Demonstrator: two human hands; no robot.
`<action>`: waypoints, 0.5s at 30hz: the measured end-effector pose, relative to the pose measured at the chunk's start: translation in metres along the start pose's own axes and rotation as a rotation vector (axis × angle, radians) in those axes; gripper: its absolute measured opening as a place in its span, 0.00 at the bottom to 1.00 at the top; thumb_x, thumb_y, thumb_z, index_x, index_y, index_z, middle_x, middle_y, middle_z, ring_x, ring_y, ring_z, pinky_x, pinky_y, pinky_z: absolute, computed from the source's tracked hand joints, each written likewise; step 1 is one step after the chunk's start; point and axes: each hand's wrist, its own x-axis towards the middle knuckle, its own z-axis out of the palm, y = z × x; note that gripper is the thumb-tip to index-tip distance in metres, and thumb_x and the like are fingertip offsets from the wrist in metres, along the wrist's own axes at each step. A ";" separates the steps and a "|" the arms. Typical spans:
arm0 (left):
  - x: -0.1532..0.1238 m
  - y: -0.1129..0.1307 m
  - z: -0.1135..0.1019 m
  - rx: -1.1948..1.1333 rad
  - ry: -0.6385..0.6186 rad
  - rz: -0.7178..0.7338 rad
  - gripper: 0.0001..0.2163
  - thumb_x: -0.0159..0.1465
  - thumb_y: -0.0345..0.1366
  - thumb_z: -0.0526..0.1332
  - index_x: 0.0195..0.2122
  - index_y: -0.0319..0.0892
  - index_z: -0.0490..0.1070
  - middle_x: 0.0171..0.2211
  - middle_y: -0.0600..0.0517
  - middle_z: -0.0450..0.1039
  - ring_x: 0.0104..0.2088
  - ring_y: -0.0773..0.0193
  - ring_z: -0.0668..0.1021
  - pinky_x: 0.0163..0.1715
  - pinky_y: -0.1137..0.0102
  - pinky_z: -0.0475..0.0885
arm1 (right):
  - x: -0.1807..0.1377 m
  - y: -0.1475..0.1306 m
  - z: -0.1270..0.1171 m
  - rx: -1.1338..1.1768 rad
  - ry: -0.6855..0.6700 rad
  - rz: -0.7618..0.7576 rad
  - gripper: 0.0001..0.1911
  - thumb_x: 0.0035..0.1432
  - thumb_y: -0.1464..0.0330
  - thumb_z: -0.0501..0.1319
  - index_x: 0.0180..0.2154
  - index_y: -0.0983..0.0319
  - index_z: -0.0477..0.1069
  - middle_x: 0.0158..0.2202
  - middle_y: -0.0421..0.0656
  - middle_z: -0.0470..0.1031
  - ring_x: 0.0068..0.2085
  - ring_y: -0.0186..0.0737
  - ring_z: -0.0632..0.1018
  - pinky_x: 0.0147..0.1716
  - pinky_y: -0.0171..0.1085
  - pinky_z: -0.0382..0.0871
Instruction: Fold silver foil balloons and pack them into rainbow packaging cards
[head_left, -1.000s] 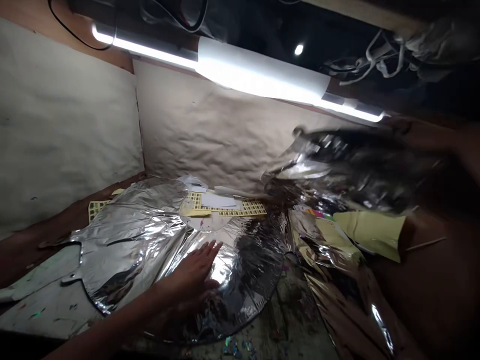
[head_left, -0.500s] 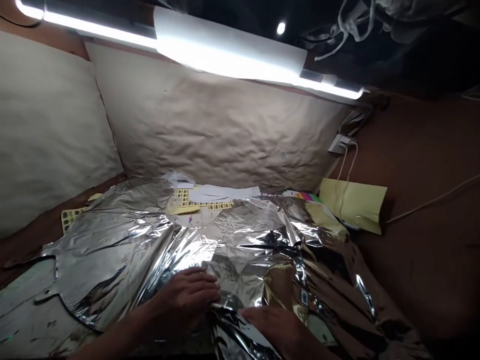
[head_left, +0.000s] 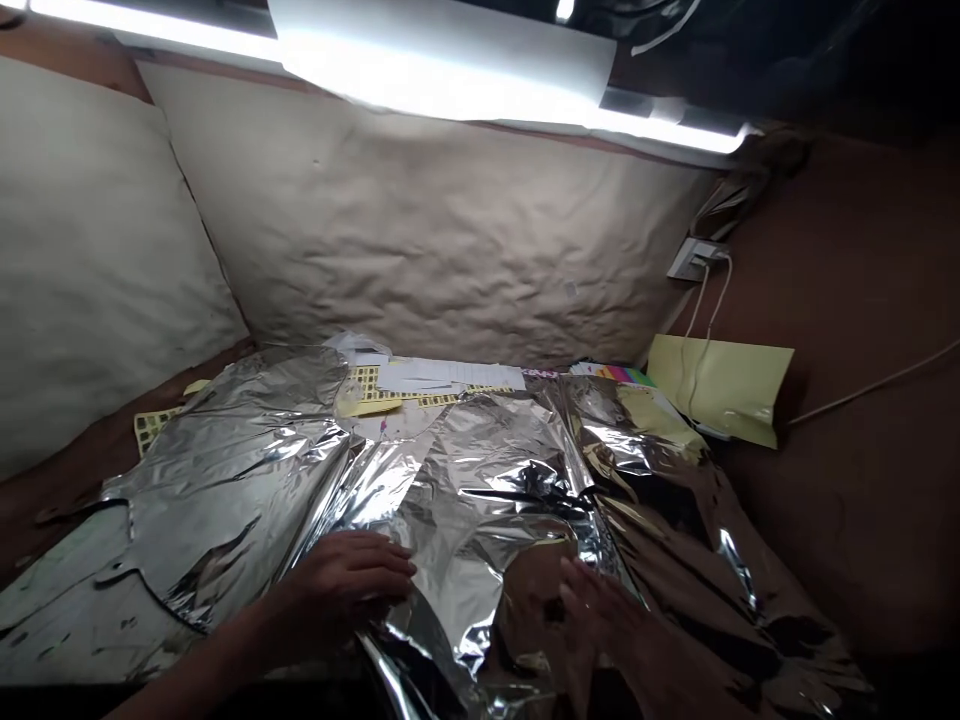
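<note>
Crinkled silver foil sheets (head_left: 480,480) cover the work surface in front of me. My left hand (head_left: 345,580) lies flat on the foil near the bottom middle, fingers stretched out toward the right. My right hand (head_left: 600,610) rests palm down on the foil at the lower right, fingers spread and pointing up and left; a mirrored patch of the foil just left of it shows its reflection. A flat silver foil piece with a dark cut edge (head_left: 225,490) lies at the left.
Yellow sticker sheets (head_left: 375,385) and white paper slips (head_left: 450,375) lie behind the foil by the brown paper wall. A yellow paper bag (head_left: 720,385) leans at the right, under a wall socket (head_left: 694,260) with white cables. A bright tube lamp (head_left: 450,70) hangs overhead.
My right hand brought a foil sheet down from the upper right and laid it over the round foil piece. Both hands now press flat on it; the right hand has slid slightly right.
</note>
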 end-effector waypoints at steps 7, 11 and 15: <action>-0.006 0.005 0.010 0.090 -0.337 0.016 0.25 0.64 0.30 0.60 0.62 0.53 0.62 0.60 0.53 0.70 0.62 0.56 0.69 0.64 0.62 0.58 | -0.007 0.008 0.049 -0.234 -0.030 -0.082 0.35 0.66 0.68 0.56 0.69 0.64 0.46 0.68 0.47 0.54 0.70 0.47 0.52 0.68 0.47 0.48; 0.001 0.021 0.001 0.006 -0.549 -0.049 0.35 0.58 0.28 0.63 0.66 0.52 0.56 0.65 0.50 0.62 0.65 0.49 0.64 0.65 0.56 0.57 | -0.002 0.012 0.043 -0.198 -0.080 -0.118 0.29 0.68 0.70 0.53 0.68 0.59 0.52 0.67 0.44 0.59 0.68 0.43 0.57 0.66 0.44 0.54; 0.014 0.018 -0.016 -0.256 -0.439 -0.214 0.21 0.64 0.31 0.57 0.59 0.49 0.68 0.57 0.50 0.73 0.57 0.52 0.74 0.57 0.63 0.66 | 0.004 0.021 0.022 0.164 -0.057 -0.085 0.22 0.66 0.65 0.56 0.60 0.58 0.67 0.57 0.47 0.74 0.59 0.45 0.73 0.58 0.45 0.66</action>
